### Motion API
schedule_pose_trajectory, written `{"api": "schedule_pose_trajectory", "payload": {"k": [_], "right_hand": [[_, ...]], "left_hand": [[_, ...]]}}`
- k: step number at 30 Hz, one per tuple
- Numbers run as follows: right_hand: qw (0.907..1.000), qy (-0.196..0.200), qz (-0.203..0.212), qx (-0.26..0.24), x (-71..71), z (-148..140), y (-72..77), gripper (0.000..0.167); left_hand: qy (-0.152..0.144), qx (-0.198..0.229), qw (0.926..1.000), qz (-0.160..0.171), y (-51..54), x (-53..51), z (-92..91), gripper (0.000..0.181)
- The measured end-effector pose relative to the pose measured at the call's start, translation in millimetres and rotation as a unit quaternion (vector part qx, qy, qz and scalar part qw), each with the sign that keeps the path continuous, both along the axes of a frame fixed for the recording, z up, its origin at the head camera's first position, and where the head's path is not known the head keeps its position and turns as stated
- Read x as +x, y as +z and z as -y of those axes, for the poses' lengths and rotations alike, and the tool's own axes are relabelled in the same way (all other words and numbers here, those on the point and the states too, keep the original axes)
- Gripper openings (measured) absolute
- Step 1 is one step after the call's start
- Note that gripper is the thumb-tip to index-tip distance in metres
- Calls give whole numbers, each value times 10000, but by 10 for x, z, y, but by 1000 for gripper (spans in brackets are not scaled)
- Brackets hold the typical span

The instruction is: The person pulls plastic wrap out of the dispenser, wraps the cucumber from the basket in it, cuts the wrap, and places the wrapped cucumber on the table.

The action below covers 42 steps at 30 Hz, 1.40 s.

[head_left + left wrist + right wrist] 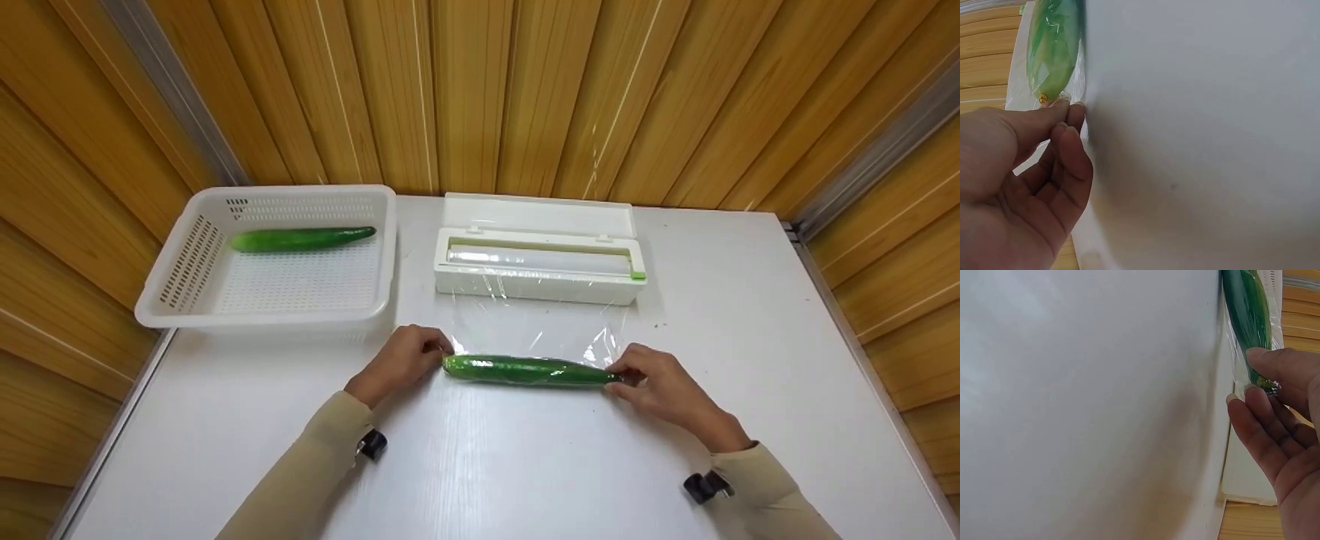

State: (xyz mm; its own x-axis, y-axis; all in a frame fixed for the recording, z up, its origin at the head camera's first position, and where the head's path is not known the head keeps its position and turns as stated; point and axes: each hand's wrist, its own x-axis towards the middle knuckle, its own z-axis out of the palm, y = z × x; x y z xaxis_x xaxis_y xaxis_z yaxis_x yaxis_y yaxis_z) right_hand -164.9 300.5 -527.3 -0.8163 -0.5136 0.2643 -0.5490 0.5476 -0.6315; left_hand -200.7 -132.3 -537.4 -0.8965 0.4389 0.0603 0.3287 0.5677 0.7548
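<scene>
Bordering the white table (pixel 525 472) are brown wood-grain panels (pixel 472 97). Left hand (pixel 405 355) pinches clear film (pixel 602 349); right hand (pixel 660 386), a long green cucumber (pixel 525 370).

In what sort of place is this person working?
Probably a small work booth, though I cannot be sure: wood-look panels stand on three sides of a white table, which bears a cling-film dispenser.

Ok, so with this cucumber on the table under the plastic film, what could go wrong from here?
The plastic film stretches from the dispenser box to the cucumber, so a hard pull might drag the box along. The film also looks creased near the right hand, so it could bunch up and wrap unevenly there.
</scene>
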Motion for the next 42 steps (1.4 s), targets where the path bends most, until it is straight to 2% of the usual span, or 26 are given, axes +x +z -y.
{"api": "schedule_pose_trajectory", "payload": {"k": [3,9,15,18,23,26,30,35,42], "right_hand": [[9999,-14,-127,-3,-1,0,-22,27],[9994,-184,-189,235,4,8,-49,27],[9989,-327,-97,312,25,12,-64,26],[9989,-362,-82,303,31,12,-71,26],[9982,-479,56,356,39,19,-47,23],[9977,-537,140,391,47,22,-26,22],[9977,-551,176,362,47,21,-23,22],[9984,-497,69,270,35,14,-27,21],[9977,-566,250,283,23,-18,-44,21]], "left_hand": [[-106,8,9999,-44,6,22,-7,23],[-388,314,9986,191,-29,97,39,20],[-363,397,9977,420,25,142,22,25],[-273,639,9949,729,48,152,23,24],[-170,770,9919,1000,17,174,12,16],[-30,631,9940,897,-15,183,-11,22],[95,530,9962,681,-39,188,-37,18],[33,444,9978,498,-38,195,-38,12],[-35,219,9997,136,-79,171,-56,9]]}}
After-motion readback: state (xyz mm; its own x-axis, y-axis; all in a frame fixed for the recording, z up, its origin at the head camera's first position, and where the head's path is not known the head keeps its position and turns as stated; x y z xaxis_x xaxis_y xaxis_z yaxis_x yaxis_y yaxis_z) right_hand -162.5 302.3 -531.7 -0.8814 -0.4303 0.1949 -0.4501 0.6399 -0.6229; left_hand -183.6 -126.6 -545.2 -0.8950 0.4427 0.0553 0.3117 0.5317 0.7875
